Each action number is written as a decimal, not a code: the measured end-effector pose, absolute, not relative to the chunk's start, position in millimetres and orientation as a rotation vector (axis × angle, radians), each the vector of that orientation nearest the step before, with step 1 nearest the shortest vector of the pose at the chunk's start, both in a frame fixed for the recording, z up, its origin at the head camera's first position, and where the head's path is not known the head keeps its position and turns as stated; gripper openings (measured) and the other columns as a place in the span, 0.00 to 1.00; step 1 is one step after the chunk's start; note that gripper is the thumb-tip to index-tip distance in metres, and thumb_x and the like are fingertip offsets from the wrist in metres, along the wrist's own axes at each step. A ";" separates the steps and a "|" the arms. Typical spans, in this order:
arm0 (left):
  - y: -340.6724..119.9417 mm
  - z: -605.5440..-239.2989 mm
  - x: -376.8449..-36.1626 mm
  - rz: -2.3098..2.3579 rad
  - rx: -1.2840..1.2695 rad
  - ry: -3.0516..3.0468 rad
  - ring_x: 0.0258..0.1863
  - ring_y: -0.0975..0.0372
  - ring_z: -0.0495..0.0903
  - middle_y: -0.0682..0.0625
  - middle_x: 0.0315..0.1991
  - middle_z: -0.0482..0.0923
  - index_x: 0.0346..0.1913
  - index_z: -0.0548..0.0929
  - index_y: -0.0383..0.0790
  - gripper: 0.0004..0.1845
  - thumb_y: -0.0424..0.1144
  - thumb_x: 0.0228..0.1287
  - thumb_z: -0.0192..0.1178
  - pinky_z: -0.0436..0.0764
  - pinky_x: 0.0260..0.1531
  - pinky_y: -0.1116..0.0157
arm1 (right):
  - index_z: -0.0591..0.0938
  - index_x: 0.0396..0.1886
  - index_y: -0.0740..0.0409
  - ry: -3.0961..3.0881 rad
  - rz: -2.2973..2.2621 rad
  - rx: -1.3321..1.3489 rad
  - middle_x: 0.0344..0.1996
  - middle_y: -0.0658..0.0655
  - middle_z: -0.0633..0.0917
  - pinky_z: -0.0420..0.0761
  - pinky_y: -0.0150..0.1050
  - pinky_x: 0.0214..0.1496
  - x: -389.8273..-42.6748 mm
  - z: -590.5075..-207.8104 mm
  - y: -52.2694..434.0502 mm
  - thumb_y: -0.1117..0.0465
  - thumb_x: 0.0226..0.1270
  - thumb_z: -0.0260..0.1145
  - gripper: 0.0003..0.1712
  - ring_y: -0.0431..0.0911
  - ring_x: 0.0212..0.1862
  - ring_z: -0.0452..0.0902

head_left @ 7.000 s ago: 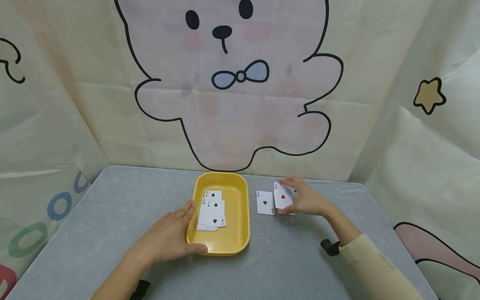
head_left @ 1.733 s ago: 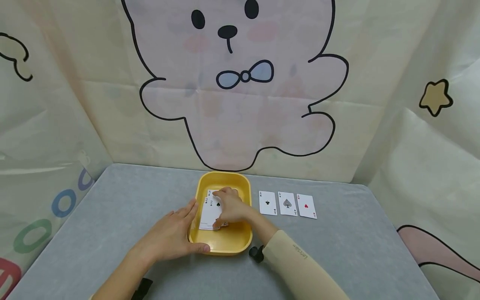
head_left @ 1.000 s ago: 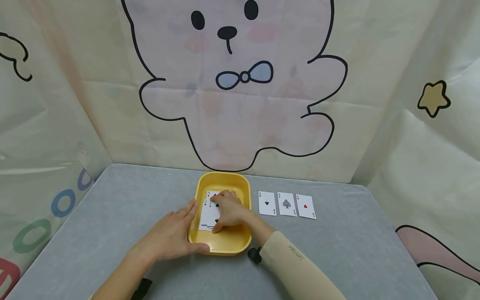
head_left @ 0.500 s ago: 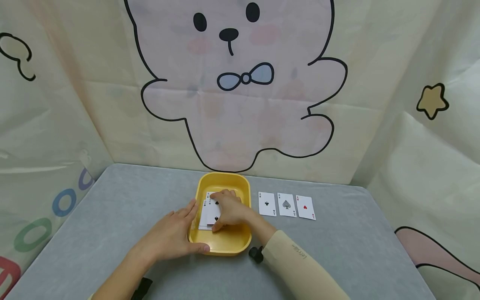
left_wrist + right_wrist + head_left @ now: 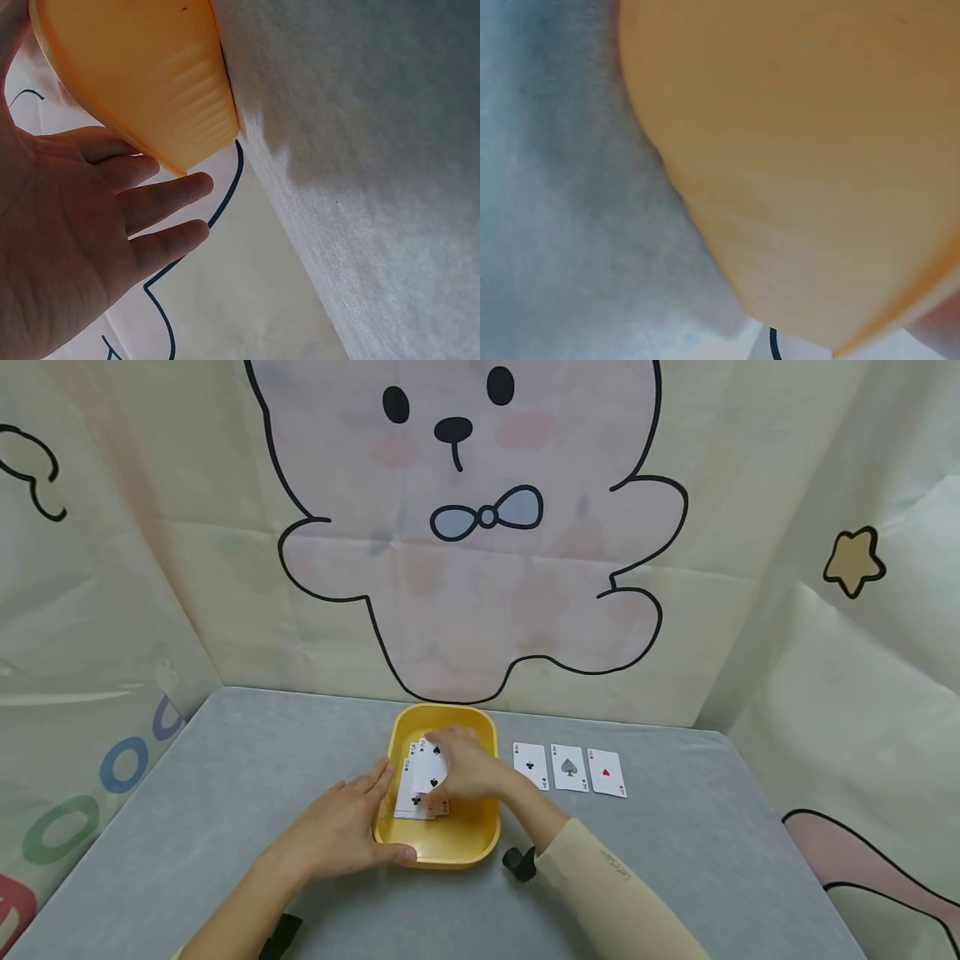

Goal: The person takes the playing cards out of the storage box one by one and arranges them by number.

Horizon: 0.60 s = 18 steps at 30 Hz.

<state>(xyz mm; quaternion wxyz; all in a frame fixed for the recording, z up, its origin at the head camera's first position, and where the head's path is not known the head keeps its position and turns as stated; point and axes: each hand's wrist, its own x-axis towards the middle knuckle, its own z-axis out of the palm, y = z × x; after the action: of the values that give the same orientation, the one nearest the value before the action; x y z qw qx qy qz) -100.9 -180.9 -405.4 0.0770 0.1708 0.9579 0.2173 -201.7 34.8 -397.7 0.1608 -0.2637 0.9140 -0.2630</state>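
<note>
upward, toward 12 o'clock, the two of spades (image 5: pixel 430 767) has shifted from the stack of cards (image 5: pixel 403 802) over the last half second, with the right hand (image 5: pixel 467 768) carrying it. from my remote post i see that grip clamped on the card, thumb at its 5 o'clock corner, fingers at its 1 o'clock corner. the card is inside the yellow tray (image 5: pixel 476 839), over the stack, which lies toward the tray's 9 o'clock wall; a club pip shows just below it. my left hand (image 5: pixel 348 827) sits at the tray's 8 o'clock, fingers apart and straight along the outer wall, thumb over the rim at 7 o'clock. at 3 o'clock from the tray, face up on the grey table (image 5: pixel 637 877), i have a row: ace of clubs (image 5: pixel 529 757), ace of spades (image 5: pixel 570 768) and ace of hearts (image 5: pixel 607 772). a pale sleeve (image 5: pixel 622 893) enters from 5 o'clock. in the right wrist view i get mostly tray wall and cannot make out the card.
</note>
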 end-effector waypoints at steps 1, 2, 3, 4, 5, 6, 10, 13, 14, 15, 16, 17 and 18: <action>-180.6 -405.3 -100.9 0.650 0.508 2.870 0.76 0.42 0.66 0.36 0.82 0.55 0.81 0.58 0.29 0.68 0.76 0.51 0.70 0.64 0.70 0.33 | 0.70 0.78 0.57 2.612 -0.755 -0.760 0.71 0.59 0.73 0.70 0.51 0.71 -201.5 -395.9 36.0 0.49 0.47 0.88 0.59 0.54 0.68 0.63; -180.4 -405.4 -101.0 0.648 0.507 2.870 0.76 0.42 0.66 0.36 0.82 0.55 0.81 0.58 0.29 0.68 0.76 0.51 0.70 0.64 0.70 0.33 | 0.70 0.78 0.58 2.611 -0.767 -0.762 0.71 0.60 0.73 0.70 0.51 0.72 -201.2 -393.9 37.4 0.50 0.48 0.88 0.58 0.55 0.68 0.63; -180.3 -405.3 -101.0 0.647 0.505 2.871 0.76 0.42 0.66 0.36 0.82 0.55 0.81 0.58 0.29 0.68 0.76 0.51 0.70 0.64 0.70 0.33 | 0.70 0.78 0.58 2.610 -0.776 -0.759 0.71 0.60 0.73 0.70 0.51 0.72 -200.9 -392.0 38.9 0.51 0.49 0.88 0.58 0.55 0.68 0.63; -180.4 -405.6 -101.2 0.645 0.503 2.872 0.75 0.42 0.66 0.36 0.82 0.56 0.81 0.58 0.29 0.68 0.76 0.51 0.70 0.64 0.70 0.33 | 0.69 0.78 0.58 2.610 -0.785 -0.756 0.72 0.60 0.72 0.69 0.52 0.73 -200.7 -390.6 40.3 0.51 0.50 0.87 0.58 0.55 0.69 0.63; -180.4 -405.8 -101.3 0.643 0.495 2.872 0.76 0.43 0.66 0.37 0.82 0.55 0.81 0.58 0.30 0.68 0.76 0.51 0.70 0.64 0.70 0.33 | 0.69 0.78 0.58 2.610 -0.793 -0.753 0.73 0.60 0.71 0.69 0.52 0.74 -200.5 -389.2 41.7 0.51 0.50 0.87 0.57 0.55 0.70 0.63; -180.5 -405.8 -101.4 0.643 0.494 2.874 0.76 0.43 0.66 0.37 0.82 0.56 0.81 0.58 0.30 0.68 0.76 0.51 0.71 0.64 0.70 0.33 | 0.69 0.79 0.58 2.610 -0.805 -0.753 0.74 0.61 0.71 0.69 0.53 0.74 -200.6 -388.2 43.2 0.51 0.50 0.87 0.57 0.55 0.71 0.63; -180.8 -405.9 -101.5 0.640 0.493 2.878 0.76 0.43 0.66 0.37 0.82 0.56 0.81 0.58 0.30 0.68 0.75 0.51 0.71 0.64 0.70 0.33 | 0.69 0.78 0.60 2.617 -0.854 -0.762 0.75 0.64 0.68 0.66 0.55 0.76 -199.9 -383.6 49.5 0.53 0.51 0.87 0.57 0.57 0.74 0.61; -180.5 -405.6 -101.4 0.639 0.492 2.877 0.76 0.43 0.66 0.37 0.82 0.55 0.81 0.58 0.30 0.68 0.76 0.50 0.70 0.64 0.70 0.33 | 0.70 0.78 0.59 2.634 -0.876 -0.777 0.74 0.63 0.69 0.65 0.57 0.77 -198.7 -381.2 55.0 0.54 0.50 0.87 0.56 0.58 0.75 0.60; -180.4 -405.6 -101.5 0.639 0.491 2.877 0.76 0.43 0.65 0.37 0.82 0.55 0.81 0.58 0.30 0.68 0.76 0.50 0.70 0.63 0.71 0.33 | 0.71 0.77 0.59 2.639 -0.883 -0.781 0.74 0.63 0.69 0.65 0.58 0.77 -198.2 -381.0 57.0 0.55 0.49 0.87 0.55 0.58 0.75 0.60; -180.3 -405.5 -101.4 0.639 0.491 2.877 0.76 0.43 0.65 0.37 0.82 0.55 0.81 0.58 0.30 0.69 0.76 0.50 0.70 0.63 0.71 0.34 | 0.72 0.77 0.59 2.645 -0.884 -0.785 0.73 0.63 0.70 0.65 0.58 0.77 -197.9 -380.8 58.8 0.55 0.49 0.87 0.55 0.58 0.74 0.60; -180.3 -405.4 -101.4 0.639 0.490 2.877 0.76 0.44 0.65 0.37 0.82 0.55 0.81 0.58 0.30 0.69 0.76 0.50 0.70 0.63 0.71 0.34 | 0.72 0.76 0.58 2.651 -0.885 -0.788 0.73 0.62 0.70 0.65 0.59 0.77 -197.4 -380.6 60.6 0.55 0.49 0.87 0.55 0.58 0.75 0.59; -180.2 -405.4 -101.4 0.640 0.488 2.876 0.77 0.44 0.65 0.37 0.82 0.55 0.81 0.58 0.30 0.69 0.76 0.50 0.70 0.63 0.71 0.34 | 0.73 0.76 0.58 2.655 -0.889 -0.790 0.73 0.62 0.71 0.65 0.59 0.77 -197.0 -380.5 62.6 0.54 0.48 0.87 0.54 0.58 0.75 0.59; -180.2 -405.4 -101.3 0.641 0.487 2.876 0.77 0.44 0.65 0.37 0.82 0.55 0.81 0.58 0.30 0.69 0.76 0.50 0.70 0.63 0.71 0.34 | 0.73 0.76 0.58 2.660 -0.892 -0.793 0.73 0.62 0.71 0.65 0.60 0.76 -196.7 -380.9 64.4 0.54 0.48 0.87 0.54 0.58 0.74 0.60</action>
<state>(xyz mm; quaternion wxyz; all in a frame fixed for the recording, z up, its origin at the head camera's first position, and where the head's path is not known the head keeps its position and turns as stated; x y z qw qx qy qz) -101.3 -180.2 -405.4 0.0776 0.1627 0.9601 0.2140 -196.7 64.4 -380.9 0.1129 -0.2704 0.9065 -0.3039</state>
